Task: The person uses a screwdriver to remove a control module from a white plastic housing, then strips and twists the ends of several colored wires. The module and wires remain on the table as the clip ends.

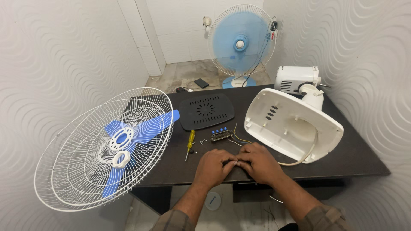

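Just beyond both hands [235,164] (fingertips meeting) lies the switch block [221,134]

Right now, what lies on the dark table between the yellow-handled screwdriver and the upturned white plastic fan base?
In the head view, between yellow-handled screwdriver and white fan base lie small screws and a blue-buttoned switch block with wires.

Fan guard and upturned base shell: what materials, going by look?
Fan guard: looks like thin metal wire with a white coating, judging by the fine radial spokes and rings. Base shell: likely moulded plastic, off-white, slightly glossy, with smooth rounded edges, moulded slots and bosses. Neither is certain from sight alone.
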